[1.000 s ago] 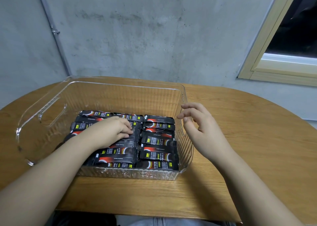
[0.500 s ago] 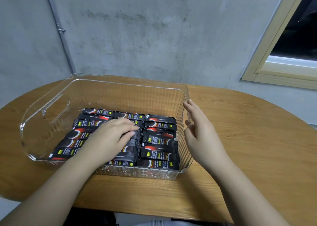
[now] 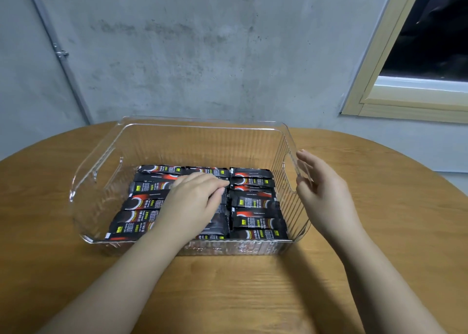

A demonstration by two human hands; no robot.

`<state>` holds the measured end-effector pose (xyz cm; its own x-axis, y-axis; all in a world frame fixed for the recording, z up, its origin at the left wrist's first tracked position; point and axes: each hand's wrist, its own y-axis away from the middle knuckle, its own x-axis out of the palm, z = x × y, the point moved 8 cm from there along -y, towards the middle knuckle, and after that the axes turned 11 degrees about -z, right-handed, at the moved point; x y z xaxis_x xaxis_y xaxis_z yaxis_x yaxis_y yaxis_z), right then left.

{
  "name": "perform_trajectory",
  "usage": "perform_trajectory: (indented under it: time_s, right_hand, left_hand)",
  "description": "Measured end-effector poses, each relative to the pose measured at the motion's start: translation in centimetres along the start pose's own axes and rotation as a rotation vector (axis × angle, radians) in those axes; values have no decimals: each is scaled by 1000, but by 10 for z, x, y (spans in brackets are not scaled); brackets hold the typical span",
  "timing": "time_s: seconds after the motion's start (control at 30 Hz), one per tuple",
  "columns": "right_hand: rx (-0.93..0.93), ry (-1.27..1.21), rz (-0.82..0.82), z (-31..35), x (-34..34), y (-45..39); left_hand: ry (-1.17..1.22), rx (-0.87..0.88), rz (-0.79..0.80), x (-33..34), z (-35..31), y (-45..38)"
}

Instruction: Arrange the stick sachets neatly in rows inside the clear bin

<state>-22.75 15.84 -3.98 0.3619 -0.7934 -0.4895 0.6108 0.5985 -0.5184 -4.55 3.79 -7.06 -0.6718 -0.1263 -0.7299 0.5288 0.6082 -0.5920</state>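
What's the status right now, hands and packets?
Left hand flat on sachets inside clear bin. Right hand open against bin's right wall. Nothing in the way.

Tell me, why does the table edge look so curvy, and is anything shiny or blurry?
Head view: the wide-angle lens likely exaggerates the curve of the table edge; the bin rim catches bright glints; the left hand on the sachets looks slightly soft; the right hand casts a shadow on the table; the window is dark.

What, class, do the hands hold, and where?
Neither grips anything. The left hand rests flat on the sachets; the right hand lies open against the bin's right wall.
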Motion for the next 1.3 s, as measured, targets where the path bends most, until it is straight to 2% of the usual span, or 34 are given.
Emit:
perform_trajectory:
  time_s: [0.2, 0.33, 0.43, 0.6, 0.67, 0.83, 0.93, 1.0, 1.2, 1.3]
  right_hand:
    - [-54, 145, -100, -19, -18, -14]
    - [-184, 308, -168, -21, -21, -13]
    - [-303, 356, -140, -11, -10, -5]
    - [-386, 215, 25, -3, 29, 15]
    - [-346, 226, 82, -11, 41, 20]
    - [-238, 318, 137, -28, 49, 22]
    - [-233, 369, 151, -26, 51, 22]
    - [-227, 382, 161, -26, 52, 22]
    - [-196, 376, 204, -25, 51, 21]
    - [-172, 239, 211, -19, 46, 22]
  left_hand:
    - [48, 59, 9, 29, -28, -18]
    - [94, 122, 25, 43, -43, -29]
    - [119, 194, 9, 48, -50, -36]
    - [130, 178, -74, 37, -41, -39]
    - [33, 94, -6, 35, -25, -37]
    - [-235, -298, 503, 48, 57, -11]
    - [-305, -384, 687, 51, 81, 0]
    - [-282, -408, 721, 53, 85, 3]
    - [-264, -396, 682, 56, 92, 0]
    - [-235, -367, 607, 47, 87, -4]
